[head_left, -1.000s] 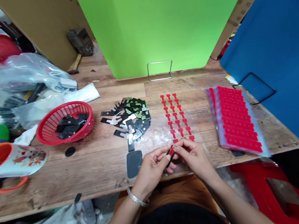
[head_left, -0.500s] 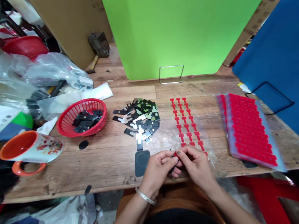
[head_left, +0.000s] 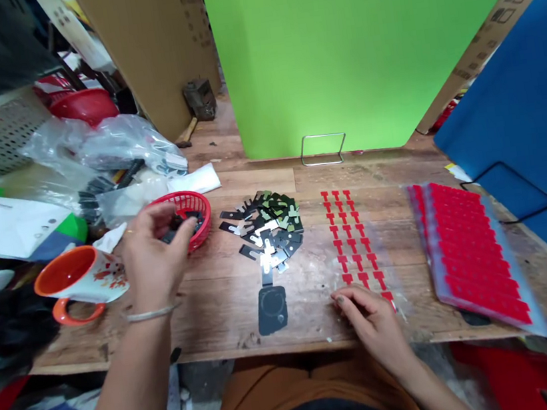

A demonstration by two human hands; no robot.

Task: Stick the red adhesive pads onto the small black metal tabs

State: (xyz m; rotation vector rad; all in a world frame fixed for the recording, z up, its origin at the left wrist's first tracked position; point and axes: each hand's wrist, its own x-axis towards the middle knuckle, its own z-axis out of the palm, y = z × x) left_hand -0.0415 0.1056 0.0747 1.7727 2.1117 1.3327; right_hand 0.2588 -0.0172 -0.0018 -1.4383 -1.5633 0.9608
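My left hand [head_left: 155, 247] is over the red plastic basket [head_left: 204, 231], thumb and fingers apart around the near rim. Black metal pieces [head_left: 198, 220] lie inside, partly hidden by the hand. At the table's front, my right hand [head_left: 368, 310] has its thumb and forefinger drawn together; anything between them is too small to make out. It lies beside the lower end of a clear sheet with rows of red T-shaped stickers [head_left: 352, 245]. Between the hands is a heap of black and silver slotted metal strips [head_left: 276, 225]. A dark flat pad [head_left: 272, 309] lies in front of it.
An orange and white mug [head_left: 80, 284] stands left of the basket. Stacked red sticker sheets [head_left: 476, 252] lie at the right. Green [head_left: 334, 56] and blue [head_left: 519, 119] boards stand behind, with wire stands. Plastic bags [head_left: 114, 145] crowd the back left.
My left hand has left my right hand and moved left to the basket. The dark piece with red that both hands held is no longer between them. The view has shifted slightly.
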